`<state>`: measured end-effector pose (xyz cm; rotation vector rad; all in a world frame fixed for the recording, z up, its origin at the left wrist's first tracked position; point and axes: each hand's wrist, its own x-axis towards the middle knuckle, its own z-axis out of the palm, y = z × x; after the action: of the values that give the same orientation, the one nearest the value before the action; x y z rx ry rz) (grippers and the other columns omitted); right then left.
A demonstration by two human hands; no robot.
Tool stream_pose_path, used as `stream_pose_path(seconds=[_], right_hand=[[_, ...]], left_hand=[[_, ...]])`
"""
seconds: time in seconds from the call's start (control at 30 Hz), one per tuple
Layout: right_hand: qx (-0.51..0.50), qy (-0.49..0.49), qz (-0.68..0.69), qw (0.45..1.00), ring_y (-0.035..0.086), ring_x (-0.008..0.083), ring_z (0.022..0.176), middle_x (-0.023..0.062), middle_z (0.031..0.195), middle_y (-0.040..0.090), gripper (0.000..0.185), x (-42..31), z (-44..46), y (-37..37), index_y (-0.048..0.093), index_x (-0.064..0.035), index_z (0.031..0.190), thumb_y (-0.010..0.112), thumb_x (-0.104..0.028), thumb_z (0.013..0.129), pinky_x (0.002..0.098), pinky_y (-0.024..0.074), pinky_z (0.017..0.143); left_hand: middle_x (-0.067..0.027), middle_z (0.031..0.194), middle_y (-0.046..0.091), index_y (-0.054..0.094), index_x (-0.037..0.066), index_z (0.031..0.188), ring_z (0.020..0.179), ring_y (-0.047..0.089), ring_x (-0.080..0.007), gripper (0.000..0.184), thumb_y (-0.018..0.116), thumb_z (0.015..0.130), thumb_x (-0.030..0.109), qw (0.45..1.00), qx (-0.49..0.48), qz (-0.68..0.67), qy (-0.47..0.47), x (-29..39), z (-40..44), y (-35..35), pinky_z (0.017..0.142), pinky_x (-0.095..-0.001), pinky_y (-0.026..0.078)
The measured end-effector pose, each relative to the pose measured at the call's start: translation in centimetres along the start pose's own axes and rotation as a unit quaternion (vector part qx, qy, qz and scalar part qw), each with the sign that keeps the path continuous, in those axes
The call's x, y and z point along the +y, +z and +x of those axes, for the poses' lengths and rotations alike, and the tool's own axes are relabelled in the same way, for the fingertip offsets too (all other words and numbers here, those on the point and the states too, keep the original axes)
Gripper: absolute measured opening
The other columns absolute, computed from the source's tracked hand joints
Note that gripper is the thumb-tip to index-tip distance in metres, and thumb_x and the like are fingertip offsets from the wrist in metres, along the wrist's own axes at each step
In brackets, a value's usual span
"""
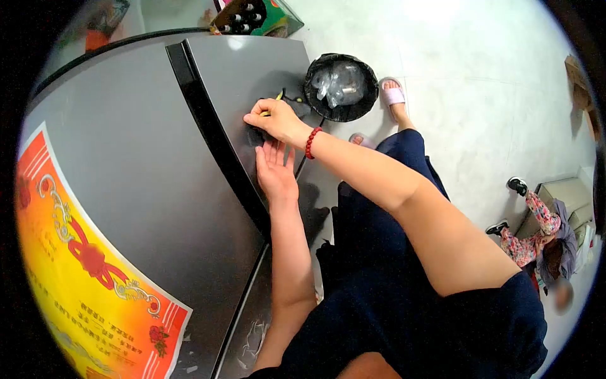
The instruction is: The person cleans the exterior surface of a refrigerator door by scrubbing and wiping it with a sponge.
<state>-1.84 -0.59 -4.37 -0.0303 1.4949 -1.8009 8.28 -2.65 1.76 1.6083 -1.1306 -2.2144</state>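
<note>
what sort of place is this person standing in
Probably a home, perhaps a kitchen or living area: a large grey fridge-like appliance bears an orange-and-yellow printed sheet, a lined bin stands on the floor, and the person wears slippers.

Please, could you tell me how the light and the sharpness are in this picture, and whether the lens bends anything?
Head view: strong fisheye, with black corners and the edge of the poster bowed; head view: floor very bright, nearly washed out at the top; head view: soft dark shadow on the fridge near the right hand; head view: poster's small print too soft to read surely.
</note>
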Motion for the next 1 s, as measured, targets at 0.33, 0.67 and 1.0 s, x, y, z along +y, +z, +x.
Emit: stream_pose_path(seconds=[0.33, 0.67, 1.0], right_hand=[[-0.015, 0.01, -0.014, 1.0, 0.058, 0.0272, 0.085, 0.012, 0.085, 0.058, 0.024, -0.3, 0.6, -0.2, 0.063, -0.0041, 0.073, 0.069, -0.026, 0.077, 0.0366, 0.0462, 0.077], [-0.037, 0.008, 0.024, 0.999, 0.057, 0.0259, 0.087, 0.013, 0.092, 0.058, 0.027, 1.1, 0.9, -0.6, 0.064, -0.0051, 0.073, 0.071, -0.031, 0.076, 0.0348, 0.0458, 0.078], [-0.034, -0.003, 0.038, 0.999, 0.056, 0.0255, 0.088, 0.0116, 0.092, 0.055, 0.024, 1.5, 1.2, -0.2, 0.066, -0.006, 0.075, 0.071, -0.03, 0.075, 0.0351, 0.0454, 0.08]], left_hand=[[-0.0155, 0.133, 0.04, 0.032, -0.007, 0.131, 0.126, 0.037, -0.0255, 0.062, 0.039, 0.095, 0.042, 0.998, 0.057, -0.031, -0.002, 0.1, 0.1, 0.9, 0.105, -0.0452, 0.031], [-0.0174, 0.144, 0.027, 0.017, -0.008, 0.14, 0.132, 0.032, -0.0255, 0.075, 0.039, 0.094, 0.047, 0.998, 0.057, -0.001, -0.009, -0.2, -0.2, 0.7, 0.108, -0.0429, 0.024], [-0.0185, 0.145, 0.025, 0.016, -0.008, 0.14, 0.132, 0.032, -0.0262, 0.077, 0.039, 0.093, 0.049, 0.999, 0.046, -0.006, -0.002, -0.3, 0.1, 0.4, 0.11, -0.0444, 0.021]])
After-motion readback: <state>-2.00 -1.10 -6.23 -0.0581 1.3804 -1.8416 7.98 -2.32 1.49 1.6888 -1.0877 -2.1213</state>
